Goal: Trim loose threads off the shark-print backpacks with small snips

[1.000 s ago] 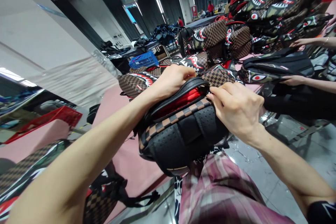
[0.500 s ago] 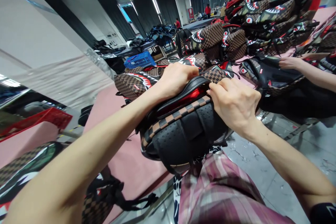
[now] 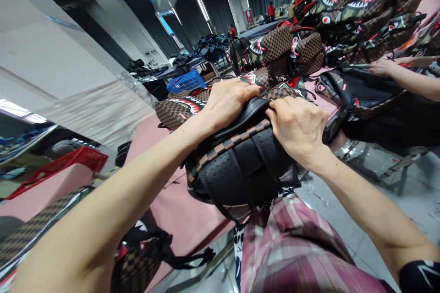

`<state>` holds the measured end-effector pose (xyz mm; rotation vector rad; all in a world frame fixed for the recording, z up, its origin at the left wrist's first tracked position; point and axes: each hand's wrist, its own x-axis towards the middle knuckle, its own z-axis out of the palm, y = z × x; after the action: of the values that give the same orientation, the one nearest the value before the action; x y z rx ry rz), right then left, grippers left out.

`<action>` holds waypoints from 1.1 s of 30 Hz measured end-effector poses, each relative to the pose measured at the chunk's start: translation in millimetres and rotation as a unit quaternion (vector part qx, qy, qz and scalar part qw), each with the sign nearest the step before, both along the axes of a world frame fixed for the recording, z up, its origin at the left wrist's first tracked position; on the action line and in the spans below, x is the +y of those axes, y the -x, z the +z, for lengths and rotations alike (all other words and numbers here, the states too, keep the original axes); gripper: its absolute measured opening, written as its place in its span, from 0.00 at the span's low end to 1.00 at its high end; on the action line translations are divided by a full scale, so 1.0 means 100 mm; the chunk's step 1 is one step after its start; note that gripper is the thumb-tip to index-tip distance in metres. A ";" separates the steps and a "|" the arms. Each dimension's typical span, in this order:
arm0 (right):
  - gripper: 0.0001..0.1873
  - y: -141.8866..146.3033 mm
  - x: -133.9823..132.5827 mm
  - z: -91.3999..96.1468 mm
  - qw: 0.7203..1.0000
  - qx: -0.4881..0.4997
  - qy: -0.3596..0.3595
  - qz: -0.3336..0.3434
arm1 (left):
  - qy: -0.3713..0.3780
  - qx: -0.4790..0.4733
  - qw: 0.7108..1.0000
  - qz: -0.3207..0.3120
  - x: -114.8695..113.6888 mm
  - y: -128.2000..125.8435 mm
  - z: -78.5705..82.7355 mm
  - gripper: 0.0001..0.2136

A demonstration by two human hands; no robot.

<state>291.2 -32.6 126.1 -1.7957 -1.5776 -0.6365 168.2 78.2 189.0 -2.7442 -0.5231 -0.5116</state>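
Observation:
A backpack (image 3: 225,176) with a black padded back panel and brown checkered trim rests at the pink table's edge, against my lap. My left hand (image 3: 228,100) is closed over the far side of its top opening, gripping the black rim. Pinched at the near rim, the fingertips of my right hand (image 3: 297,121) sit close beside the left ones. Whether they hold a zipper pull is hidden. Black straps hang below the panel.
Checkered shark-face backpacks (image 3: 275,46) are piled beyond, on the pink table (image 3: 175,201). A blue crate (image 3: 185,81) stands behind them. On the right, another person's hand (image 3: 381,66) touches a black-backed backpack (image 3: 364,84). A red crate (image 3: 68,169) is at left.
My right hand has moved slightly left, nearer my left hand. The red lining that showed in the backpack's opening is now covered. The other person's hand has shifted slightly up.

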 end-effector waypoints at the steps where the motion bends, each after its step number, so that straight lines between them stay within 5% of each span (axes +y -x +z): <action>1: 0.10 -0.01 0.01 -0.01 1.000 0.009 0.000 0.001 | 0.009 -0.001 1.000 0.014 0.01 0.00 0.00 0.12; 9: 0.11 -0.13 -0.04 -0.15 0.998 0.042 -0.042 0.029 | 0.073 -0.022 0.996 0.040 -0.03 -0.04 -0.02 0.12; 33: 0.10 0.00 -0.05 -0.08 1.000 0.008 -0.029 0.001 | 0.054 -0.034 0.997 0.041 -0.11 0.01 -0.04 0.10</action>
<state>291.4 -37.6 118.0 -1.7530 -1.5357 -0.6590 167.6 67.3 185.1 -2.8011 -0.6975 -0.5747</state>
